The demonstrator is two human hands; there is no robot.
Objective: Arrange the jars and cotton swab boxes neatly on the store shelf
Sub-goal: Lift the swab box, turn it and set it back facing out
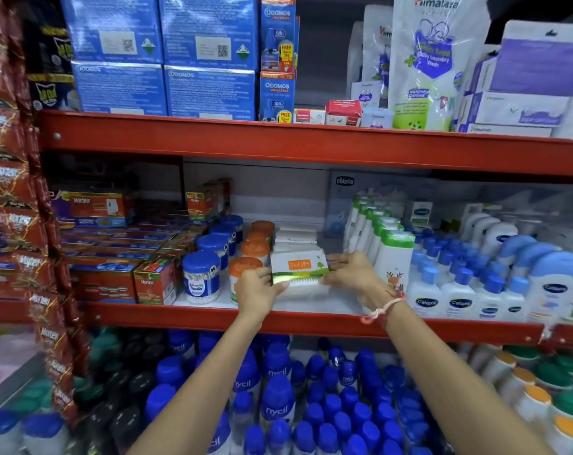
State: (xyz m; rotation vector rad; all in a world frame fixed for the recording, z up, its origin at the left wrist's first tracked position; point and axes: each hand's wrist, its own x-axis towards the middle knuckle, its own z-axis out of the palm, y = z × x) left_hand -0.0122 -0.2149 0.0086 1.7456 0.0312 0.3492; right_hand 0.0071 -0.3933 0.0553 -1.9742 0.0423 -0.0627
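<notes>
On the middle red shelf (213, 315) my left hand (257, 290) and my right hand (352, 272) grip the two ends of a white and green cotton swab box (299, 269), held at the front of a row of similar white boxes (295, 239). To its left stands a row of orange-lidded jars (255, 247), the front one partly hidden by my left hand. Further left is a row of blue-lidded cotton bud jars (201, 277).
Red mosquito-repellent cartons (155, 280) fill the shelf's left part. White bottles with green caps (393, 254) and blue-capped bottles (459, 290) stand close on the right. Blue-capped powder bottles (278, 399) crowd the shelf below. Blue cartons (167, 54) sit above.
</notes>
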